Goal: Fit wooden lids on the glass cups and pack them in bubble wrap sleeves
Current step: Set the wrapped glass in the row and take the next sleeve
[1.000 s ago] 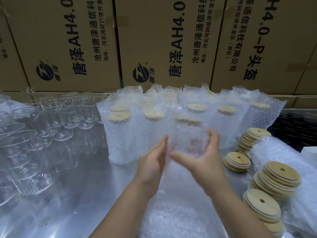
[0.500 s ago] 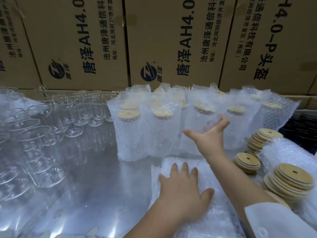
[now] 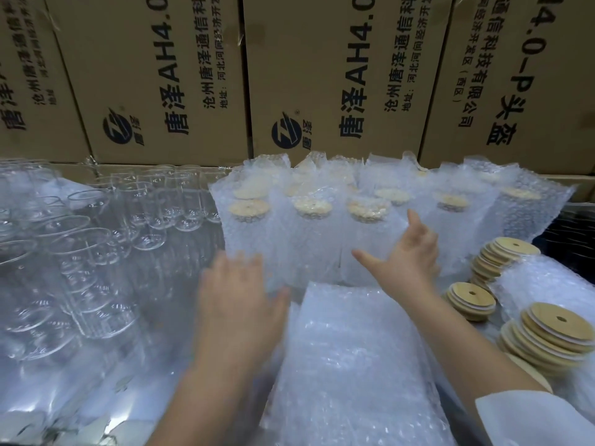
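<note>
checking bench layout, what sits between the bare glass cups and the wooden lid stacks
Head view: wrapped cups standing at the back, a pile of bubble wrap sleeves lying in front, plus the left hand and right hand.

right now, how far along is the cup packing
Done: a cluster of lidded wrapped cups stands at the back. In hand: the right hand lies open against a front-row one; the left hand, blurred, hovers open, holding nothing. To do: many bare glass cups on the left, stacks of lids on the right, and a pile of sleeves in front.
</note>
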